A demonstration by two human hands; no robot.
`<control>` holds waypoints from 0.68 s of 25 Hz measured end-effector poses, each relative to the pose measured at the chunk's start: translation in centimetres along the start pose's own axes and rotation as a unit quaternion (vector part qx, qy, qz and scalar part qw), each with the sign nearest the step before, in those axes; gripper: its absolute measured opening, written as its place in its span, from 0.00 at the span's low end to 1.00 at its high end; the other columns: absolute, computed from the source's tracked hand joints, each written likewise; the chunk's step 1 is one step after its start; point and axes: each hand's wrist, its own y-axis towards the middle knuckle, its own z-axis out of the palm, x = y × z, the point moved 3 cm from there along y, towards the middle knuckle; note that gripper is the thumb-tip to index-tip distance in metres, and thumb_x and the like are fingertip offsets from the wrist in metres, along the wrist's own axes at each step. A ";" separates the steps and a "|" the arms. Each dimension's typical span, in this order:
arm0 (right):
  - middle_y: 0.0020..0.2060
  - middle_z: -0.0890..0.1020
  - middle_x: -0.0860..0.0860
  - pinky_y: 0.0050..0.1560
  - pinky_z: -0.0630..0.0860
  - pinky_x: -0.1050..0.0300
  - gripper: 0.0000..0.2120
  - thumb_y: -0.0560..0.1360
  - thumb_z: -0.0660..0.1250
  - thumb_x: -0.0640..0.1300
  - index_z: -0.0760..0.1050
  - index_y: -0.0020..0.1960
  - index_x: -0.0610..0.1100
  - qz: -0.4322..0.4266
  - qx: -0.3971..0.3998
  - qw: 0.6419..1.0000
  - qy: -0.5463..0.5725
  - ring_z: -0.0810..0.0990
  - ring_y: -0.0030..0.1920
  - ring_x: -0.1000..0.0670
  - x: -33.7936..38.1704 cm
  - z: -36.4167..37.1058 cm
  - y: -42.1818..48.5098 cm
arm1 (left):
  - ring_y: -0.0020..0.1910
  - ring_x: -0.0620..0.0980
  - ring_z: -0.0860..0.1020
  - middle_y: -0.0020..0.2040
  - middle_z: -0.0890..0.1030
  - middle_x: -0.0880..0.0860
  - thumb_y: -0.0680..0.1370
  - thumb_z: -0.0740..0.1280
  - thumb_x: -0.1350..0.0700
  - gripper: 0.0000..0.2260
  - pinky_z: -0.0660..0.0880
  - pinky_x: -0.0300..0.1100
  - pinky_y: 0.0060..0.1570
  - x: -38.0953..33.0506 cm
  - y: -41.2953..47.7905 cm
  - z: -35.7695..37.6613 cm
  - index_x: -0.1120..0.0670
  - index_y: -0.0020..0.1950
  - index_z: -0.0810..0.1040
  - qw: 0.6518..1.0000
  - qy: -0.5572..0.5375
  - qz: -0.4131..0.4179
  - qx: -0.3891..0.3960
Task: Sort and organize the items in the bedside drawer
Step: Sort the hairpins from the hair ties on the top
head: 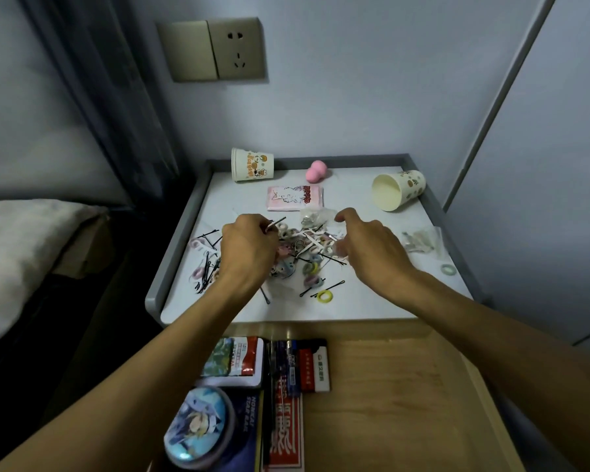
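Now: left hand (pixel 249 248) clenched, pinching pins (pixel 276 222) at left edge of pile (pixel 307 257) of hair ties and pins, mid surface (pixel 372 301). Right hand (pixel 367 247) over pile's right side, fingers curled down; cannot tell whether grasping anything. Cup (pixel 397 189) on side, back right. Drawer (pixel 389 386) open below, boxes (pixel 312 369) at its left.

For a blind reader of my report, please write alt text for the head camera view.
Two hands sort a pile of hair ties and hairpins on a bedside table: the left hand pinches a hairpin, the right hand reaches into the pile. Two paper cups lie on their sides behind; the drawer below stands open.
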 end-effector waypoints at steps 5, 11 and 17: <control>0.38 0.83 0.54 0.43 0.79 0.51 0.08 0.80 0.61 0.39 0.78 0.54 0.46 0.041 -0.020 0.975 0.217 0.80 0.37 0.52 1.0 -1.6 -1.9 | 0.32 0.49 0.84 0.34 0.83 0.57 0.80 0.65 0.63 0.06 0.81 0.42 0.38 -0.8 -3.8 -2.9 0.61 0.48 0.82 0.983 -0.174 -0.043 0.045; 0.34 0.83 0.52 0.36 0.75 0.63 0.09 0.79 0.65 0.38 0.80 0.44 0.49 0.067 0.010 0.919 0.389 0.78 0.31 0.59 3.9 -2.0 -9.6 | 0.34 0.52 0.82 0.40 0.83 0.63 0.78 0.66 0.64 0.07 0.81 0.38 0.39 -1.3 -11.5 -3.5 0.66 0.52 0.81 0.896 -0.393 -0.142 0.150; 0.36 0.84 0.54 0.36 0.78 0.63 0.04 0.77 0.68 0.41 0.82 0.47 0.45 0.046 -0.005 0.930 0.365 0.83 0.36 0.58 4.7 -0.6 -11.9 | 0.33 0.49 0.83 0.36 0.83 0.61 0.77 0.66 0.66 0.06 0.80 0.34 0.36 -0.3 -13.1 -2.6 0.66 0.49 0.82 0.835 -0.472 -0.199 0.200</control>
